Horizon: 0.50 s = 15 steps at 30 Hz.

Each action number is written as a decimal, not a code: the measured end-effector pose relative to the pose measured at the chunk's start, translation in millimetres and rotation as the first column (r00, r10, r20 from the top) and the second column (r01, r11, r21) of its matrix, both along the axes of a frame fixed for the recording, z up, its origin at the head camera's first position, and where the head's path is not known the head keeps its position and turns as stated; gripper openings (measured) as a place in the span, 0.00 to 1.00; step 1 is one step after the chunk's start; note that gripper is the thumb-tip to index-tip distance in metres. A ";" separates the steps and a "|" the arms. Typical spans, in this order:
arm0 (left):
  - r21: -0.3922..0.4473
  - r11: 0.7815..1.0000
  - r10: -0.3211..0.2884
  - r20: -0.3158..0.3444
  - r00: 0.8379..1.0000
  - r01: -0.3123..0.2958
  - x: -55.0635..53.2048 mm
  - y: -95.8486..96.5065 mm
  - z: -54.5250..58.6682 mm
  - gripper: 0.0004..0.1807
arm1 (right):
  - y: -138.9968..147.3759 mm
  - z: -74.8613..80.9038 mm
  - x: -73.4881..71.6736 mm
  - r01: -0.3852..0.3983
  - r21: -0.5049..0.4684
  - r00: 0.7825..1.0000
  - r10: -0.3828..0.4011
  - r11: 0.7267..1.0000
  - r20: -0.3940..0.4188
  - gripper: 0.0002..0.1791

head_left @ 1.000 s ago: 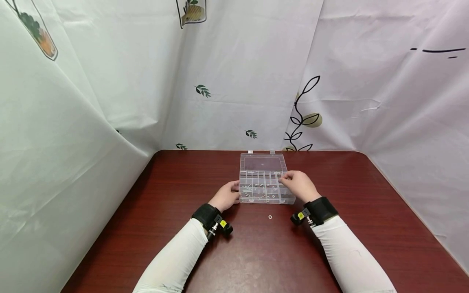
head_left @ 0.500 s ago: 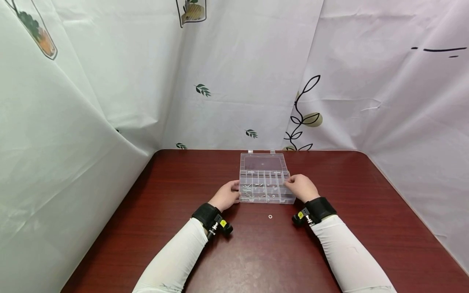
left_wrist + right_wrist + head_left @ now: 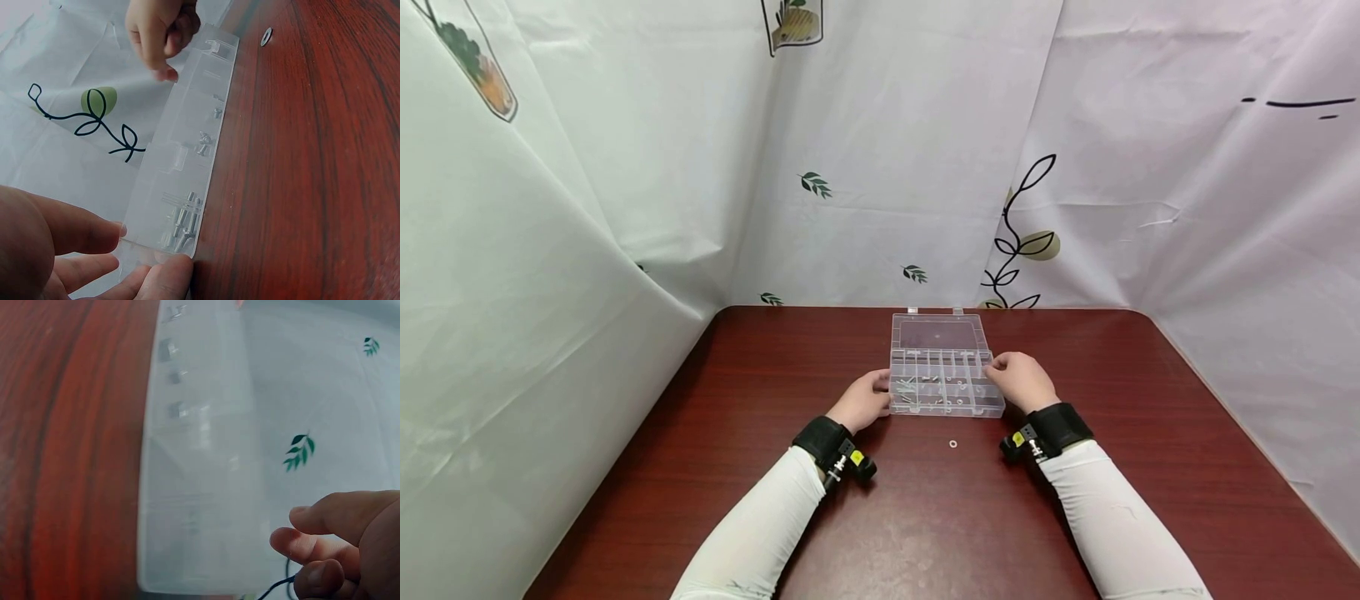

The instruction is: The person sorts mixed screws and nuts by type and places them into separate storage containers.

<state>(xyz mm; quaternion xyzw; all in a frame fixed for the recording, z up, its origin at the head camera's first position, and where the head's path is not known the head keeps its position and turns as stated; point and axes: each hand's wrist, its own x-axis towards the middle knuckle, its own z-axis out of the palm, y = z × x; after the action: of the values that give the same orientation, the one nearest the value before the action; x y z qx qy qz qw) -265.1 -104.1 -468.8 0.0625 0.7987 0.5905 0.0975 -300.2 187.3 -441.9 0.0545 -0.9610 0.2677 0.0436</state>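
Note:
A clear plastic compartment box [image 3: 934, 411] lies on the table with its lid [image 3: 936, 335] laid back. Metal screws [image 3: 185, 220] and other small metal parts sit in several compartments. My left hand [image 3: 861, 402] grips the box's left end, index fingertip at the upper edge and thumb at the front lower corner. My right hand [image 3: 1021, 382] hovers by the box's right edge. In the right wrist view its thumb [image 3: 312, 518] and index finger are bent close together with a small gap and nothing visible between them. One washer [image 3: 953, 444] lies in front of the box.
The dark red wooden table [image 3: 880, 533] spreads around the box. White printed curtains [image 3: 865, 167] hang behind it and at both sides. Each wrist wears a black strap [image 3: 1060, 427] with a small camera.
My right hand has drawn back from over the box's right compartments to its right edge, then lifted slightly. My left hand, the box and the loose washer have stayed put.

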 end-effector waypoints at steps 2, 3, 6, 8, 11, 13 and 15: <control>-0.006 1.000 0.000 0.001 1.000 0.000 0.1 -0.1 0.1 0.30 | -1.4 3.1 1.5 -0.016 0.001 1.000 0.016 1.000 -0.010 0.13; -0.009 1.000 -0.001 -0.001 1.000 0.001 0.1 -0.3 0.1 0.30 | -2.6 5.2 2.8 -0.027 0.001 1.000 0.027 1.000 -0.014 0.13; -0.015 1.000 0.003 0.004 1.000 -0.003 0.0 -0.3 -0.3 0.30 | -7.2 13.5 8.5 -0.091 0.006 0.996 0.091 0.996 -0.022 0.12; -0.019 1.000 0.004 0.003 1.000 -0.004 0.2 0.0 -0.3 0.30 | -10.8 19.4 13.2 -0.158 0.010 0.987 0.159 0.987 -0.029 0.10; -0.021 1.000 0.002 -0.001 1.000 -0.002 1.1 0.2 0.9 0.30 | -17.6 26.9 21.1 -0.315 0.033 0.949 0.316 0.948 -0.018 0.06; -0.020 1.000 0.001 0.002 1.000 -0.001 1.8 0.2 2.1 0.30 | -22.4 30.0 26.3 -0.432 0.048 0.902 0.432 0.901 0.000 0.03; -0.013 1.000 0.001 0.008 1.000 -0.001 2.1 -0.4 2.8 0.30 | -28.4 31.7 31.5 -0.522 0.069 0.853 0.522 0.850 0.030 0.04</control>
<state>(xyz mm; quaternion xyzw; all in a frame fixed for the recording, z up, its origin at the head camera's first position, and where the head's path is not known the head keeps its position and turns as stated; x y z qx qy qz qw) -263.0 -104.5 -465.9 0.0593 0.8022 0.5854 0.1008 -268.8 159.0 -410.2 0.3135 -0.9197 0.2336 -0.0376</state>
